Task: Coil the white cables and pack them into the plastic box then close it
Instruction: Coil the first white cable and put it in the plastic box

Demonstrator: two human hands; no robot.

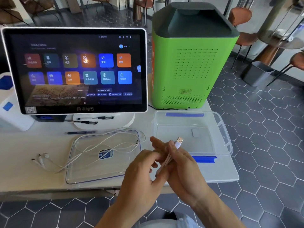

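Observation:
My right hand (179,165) grips a folded bundle of white cable (167,160), its USB plug (179,141) sticking up past the fingers. My left hand (144,167) pinches the same bundle from the left. Both hands hover in front of the open clear plastic box (223,129) with blue clips, which holds nothing I can see. Another white cable (105,142) lies loose across the clear lid (79,171), which rests flat on the white table. Its several small connector ends (40,159) lie on the table left of the lid.
A touchscreen terminal (77,69) stands at the back left, with pens (82,132) by its base. A tall green machine (189,63) stands behind the box. The table's right edge (233,170) runs just past the box, above a hexagon-tiled floor.

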